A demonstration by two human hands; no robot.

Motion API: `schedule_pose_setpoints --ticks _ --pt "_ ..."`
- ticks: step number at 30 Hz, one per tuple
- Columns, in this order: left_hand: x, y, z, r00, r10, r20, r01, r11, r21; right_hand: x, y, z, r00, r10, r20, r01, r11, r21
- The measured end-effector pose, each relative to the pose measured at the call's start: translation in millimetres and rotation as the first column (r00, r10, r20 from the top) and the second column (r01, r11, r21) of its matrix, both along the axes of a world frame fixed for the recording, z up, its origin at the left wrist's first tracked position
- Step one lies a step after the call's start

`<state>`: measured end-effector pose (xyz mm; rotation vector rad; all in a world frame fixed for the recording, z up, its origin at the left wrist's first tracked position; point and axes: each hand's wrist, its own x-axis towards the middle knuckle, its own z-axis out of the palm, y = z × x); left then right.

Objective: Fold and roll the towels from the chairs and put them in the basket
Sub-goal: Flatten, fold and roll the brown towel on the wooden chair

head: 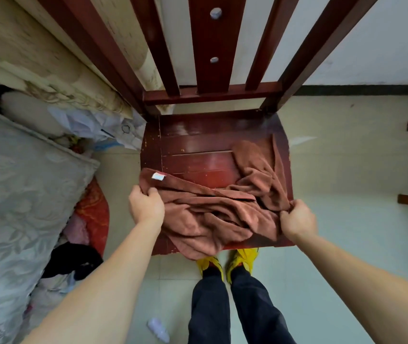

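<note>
Your left grip (146, 204) pinches the towel (213, 214) at its left edge | your right grip (297, 218) clutches its right edge | towel overhangs the chair seat (198, 145) front | bare floor (347, 170) lies rightward

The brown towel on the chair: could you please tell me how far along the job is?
Nothing looks done: the towel lies crumpled on the chair seat. In hand: the left hand and right hand each grip an edge. Left: folding, rolling, putting it away; no basket is in view.
</note>
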<state>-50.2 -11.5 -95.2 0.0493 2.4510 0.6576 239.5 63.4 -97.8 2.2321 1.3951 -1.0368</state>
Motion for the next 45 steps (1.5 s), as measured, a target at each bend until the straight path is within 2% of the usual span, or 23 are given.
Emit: schedule_pose_setpoints --ticks 2,4,6,9,11,12,15,16,17,19,21,23,25,28,29,31,32,33,35,38,41,43,45 --pt "6.2 -10.1 2.3 0.948 -0.318 0.009 0.317 0.945 -0.084 3.8 0.6 2.0 0.999 0.049 0.022 -0.048 0.997 -0.054" --pt "16.1 -14.9 2.4 0.806 -0.591 0.036 0.588 0.791 -0.169 -0.2 9.9 2.8 0.996 0.091 0.021 -0.092 0.995 0.028" --pt "26.4 -13.2 2.7 0.657 -0.751 0.066 0.749 0.639 -0.177 -11.9 24.2 5.3 0.994 0.113 0.002 -0.112 0.982 0.154" --pt "41.3 1.9 -0.3 0.534 -0.844 -0.043 0.833 0.534 -0.148 -29.3 47.7 2.4 0.998 0.030 -0.061 -0.017 0.978 0.209" --pt "52.9 20.4 -3.6 0.472 -0.863 -0.183 0.860 0.496 -0.119 -33.6 57.4 -5.2 0.997 -0.007 -0.074 0.017 0.991 0.136" --pt "59.5 29.9 -5.6 0.399 -0.894 -0.205 0.895 0.428 -0.124 -33.8 59.6 -9.1 0.997 -0.018 -0.081 0.027 0.995 0.101" --pt "82.1 48.0 -12.4 0.130 -0.989 -0.068 0.977 0.139 -0.161 -32.7 59.7 -15.8 0.981 -0.072 -0.180 0.094 0.988 0.122" --pt "87.5 49.2 -13.7 0.081 -0.997 -0.010 0.981 0.081 -0.174 -32.9 60.4 -15.3 0.966 -0.095 -0.241 0.135 0.978 0.158" --pt "90.6 48.3 -13.3 0.093 -0.995 0.026 0.981 0.087 -0.172 -33.0 62.4 -14.7 0.945 -0.112 -0.307 0.177 0.965 0.194" --pt "90.7 42.9 -9.3 0.276 -0.960 0.044 0.952 0.267 -0.150 -34.4 69.7 -7.3 0.889 -0.120 -0.441 0.246 0.939 0.239" --pt "81.1 37.1 -0.9 0.456 -0.890 -0.023 0.873 0.452 -0.186 -41.0 80.0 1.0 0.844 -0.134 -0.520 0.301 0.920 0.252" --pt "68.0 28.9 4.6 0.564 -0.821 -0.094 0.793 0.570 -0.214 -49.3 92.4 7.0 0.819 -0.178 -0.546 0.369 0.891 0.263" --pt "53.2 19.4 10.9 0.580 -0.808 -0.103 0.770 0.585 -0.255 -57.5 99.2 10.1 0.800 -0.238 -0.550 0.421 0.877 0.233" --pt "44.9 13.5 9.1 0.531 -0.847 0.000 0.822 0.515 -0.243 -58.8 94.1 2.1 0.849 -0.296 -0.437 0.392 0.909 0.144" --pt "45.1 18.3 7.9 0.601 -0.798 0.037 0.790 0.587 -0.176 -57.9 89.3 0.1 0.853 -0.324 -0.410 0.397 0.912 0.106" --pt "46.1 37.8 0.6 0.826 -0.543 0.148 0.549 0.836 0.003 -53.7 80.9 -4.1 0.830 -0.381 -0.408 0.433 0.901 0.039" --pt "45.8 49.6 -6.1 0.902 -0.380 0.205 0.374 0.925 0.065 -50.5 77.4 -6.9 0.809 -0.407 -0.423 0.451 0.893 0.002" --pt "45.2 60.6 -12.1 0.934 -0.254 0.251 0.238 0.967 0.093 -48.1 74.2 -8.8 0.787 -0.432 -0.441 0.462 0.886 -0.043" --pt "45.7 77.2 -21.2 0.930 -0.128 0.345 0.102 0.990 0.094 -44.4 69.1 -7.9 0.751 -0.462 -0.472 0.447 0.882 -0.152" --pt "46.8 85.6 -23.4 0.888 -0.122 0.444 0.070 0.989 0.132 -39.1 67.9 -4.5 0.714 -0.481 -0.509 0.404 0.877 -0.262" --pt "38.2 78.4 -22.7 0.941 -0.057 0.335 0.015 0.992 0.126 -33.9 74.1 -3.0 0.737 -0.470 -0.485 0.414 0.882 -0.226" --pt "29.7 70.0 -20.6 0.973 -0.028 0.228 0.019 0.999 0.046 -36.2 79.7 -1.9 0.762 -0.448 -0.468 0.385 0.894 -0.230" --pt "22.3 65.0 -19.8 0.978 -0.055 0.201 0.062 0.998 -0.027 -41.9 86.2 -0.4 0.770 -0.447 -0.455 0.379 0.894 -0.238"
